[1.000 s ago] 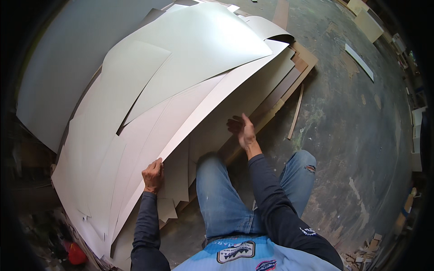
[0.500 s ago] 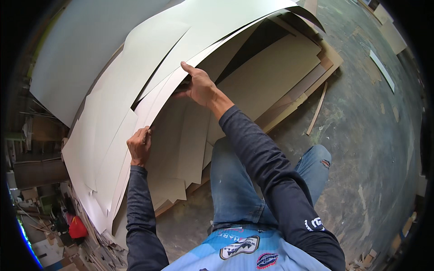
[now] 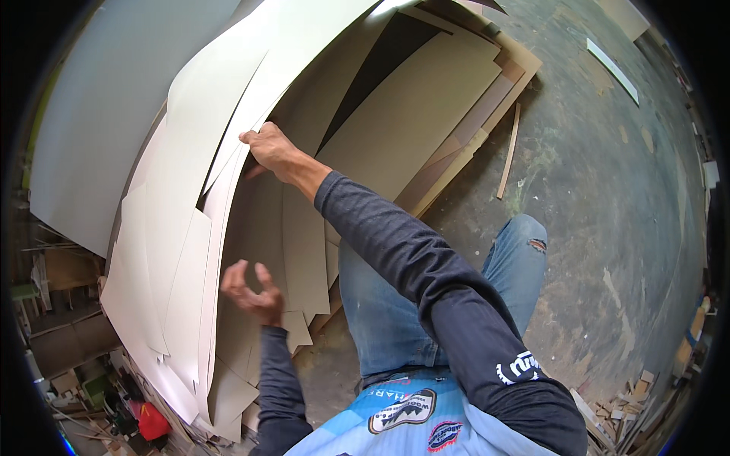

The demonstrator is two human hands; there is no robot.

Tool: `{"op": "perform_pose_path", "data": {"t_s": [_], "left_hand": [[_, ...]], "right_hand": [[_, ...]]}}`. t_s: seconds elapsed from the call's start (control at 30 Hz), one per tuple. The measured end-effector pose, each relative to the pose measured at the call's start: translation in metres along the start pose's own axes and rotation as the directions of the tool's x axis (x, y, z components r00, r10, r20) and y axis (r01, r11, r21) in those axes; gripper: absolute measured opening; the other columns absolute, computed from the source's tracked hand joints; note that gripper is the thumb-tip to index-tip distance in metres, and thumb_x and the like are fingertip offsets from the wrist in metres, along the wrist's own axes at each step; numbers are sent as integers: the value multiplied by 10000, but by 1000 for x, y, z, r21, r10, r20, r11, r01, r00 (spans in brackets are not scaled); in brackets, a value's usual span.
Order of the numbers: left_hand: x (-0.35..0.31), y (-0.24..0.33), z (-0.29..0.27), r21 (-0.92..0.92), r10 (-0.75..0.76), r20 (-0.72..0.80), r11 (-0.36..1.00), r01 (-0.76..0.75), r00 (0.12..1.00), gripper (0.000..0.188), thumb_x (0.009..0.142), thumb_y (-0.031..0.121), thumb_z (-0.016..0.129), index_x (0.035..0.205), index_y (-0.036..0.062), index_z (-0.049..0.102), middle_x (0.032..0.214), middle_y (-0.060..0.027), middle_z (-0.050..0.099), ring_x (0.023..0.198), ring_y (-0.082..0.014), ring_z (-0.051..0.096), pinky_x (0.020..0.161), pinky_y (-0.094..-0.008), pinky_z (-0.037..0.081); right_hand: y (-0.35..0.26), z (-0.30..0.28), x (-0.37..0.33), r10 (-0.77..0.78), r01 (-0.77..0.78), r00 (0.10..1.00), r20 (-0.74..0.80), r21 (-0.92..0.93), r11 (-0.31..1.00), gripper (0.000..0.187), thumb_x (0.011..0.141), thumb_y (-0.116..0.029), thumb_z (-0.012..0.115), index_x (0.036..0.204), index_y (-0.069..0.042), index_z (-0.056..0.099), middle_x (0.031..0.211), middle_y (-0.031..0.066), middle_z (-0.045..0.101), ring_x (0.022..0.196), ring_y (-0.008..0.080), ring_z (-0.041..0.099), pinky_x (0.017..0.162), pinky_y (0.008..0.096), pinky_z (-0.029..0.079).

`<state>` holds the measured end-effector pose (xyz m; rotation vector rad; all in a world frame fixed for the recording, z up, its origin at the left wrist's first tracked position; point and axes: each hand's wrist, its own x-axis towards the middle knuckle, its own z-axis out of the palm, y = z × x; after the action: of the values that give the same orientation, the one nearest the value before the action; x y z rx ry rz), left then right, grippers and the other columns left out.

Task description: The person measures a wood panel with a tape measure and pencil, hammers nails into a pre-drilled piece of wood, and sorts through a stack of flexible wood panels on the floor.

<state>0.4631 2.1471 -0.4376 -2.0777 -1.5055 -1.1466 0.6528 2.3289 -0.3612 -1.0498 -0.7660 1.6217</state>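
Note:
My right hand (image 3: 275, 152) grips the edge of several thin white sheets (image 3: 190, 163), thumb on top and fingers underneath, holding them tilted up to the left. These sheets bow and overlap one another. My left hand (image 3: 255, 292) is off the sheets, its fingers spread with nothing in them, just right of their raised edge. Beneath lies a stack of beige sheets (image 3: 418, 129), with a dark triangular patch (image 3: 384, 68) toward its far end. Part of the lower stack is hidden by the raised sheets and my right arm.
A large pale panel (image 3: 114, 99) stands at the far left. A thin wooden strip (image 3: 509, 152) and a white strip (image 3: 613, 71) lie on the grey floor (image 3: 593, 228). Wood offcuts (image 3: 623, 410) are heaped at the lower right; a red object (image 3: 154, 420) sits lower left.
My left hand has let go of the sheet edge and moved down and right, its fingers opening. My right hand has shifted left with the raised sheets, which lean further left.

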Motion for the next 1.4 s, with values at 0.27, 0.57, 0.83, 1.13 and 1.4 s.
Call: {"op": "perform_pose_path", "data": {"t_s": [0.27,0.57,0.83,1.13,1.4], "left_hand": [[-116,-111,74,323,-379,648,922,211,661,717,822,303,645,1374,11,294,1435,-239,255,1329,-386,258,1016,-507,311],[-104,-145,105,371,-286,792,927,-52,539,588,904,265,507,1413,87,270,1435,-231,274,1317,-396,292,985,-545,356],[-81,-122,150,511,-291,606,856,-81,741,586,891,228,431,1427,84,241,1400,-230,342,1255,-422,378,959,-633,336],[-75,-116,151,432,-575,712,811,394,403,322,823,144,496,1128,165,597,949,-173,637,860,-403,620,825,-628,399],[-167,-84,54,224,-217,763,972,65,609,696,742,16,509,1407,109,324,1444,-170,309,1293,-520,234,1077,-613,151]], "right_hand": [[-2,3,19,-54,36,990,127,141,989,336,927,-217,528,906,116,487,913,181,559,846,284,602,708,492,579],[-2,-4,10,-45,15,969,243,122,992,364,956,-214,458,1124,108,490,1130,204,556,1061,284,560,891,483,511],[-8,0,5,-38,27,980,195,57,998,386,953,-189,450,1110,161,415,1076,242,535,986,327,594,839,451,561],[-4,-6,11,-2,-14,989,150,106,994,351,954,-181,444,1104,136,455,1079,225,550,984,316,595,836,465,557],[-2,-5,12,12,-36,972,235,99,994,377,970,-192,408,1139,144,437,1118,240,535,1046,307,571,896,479,528]]}}
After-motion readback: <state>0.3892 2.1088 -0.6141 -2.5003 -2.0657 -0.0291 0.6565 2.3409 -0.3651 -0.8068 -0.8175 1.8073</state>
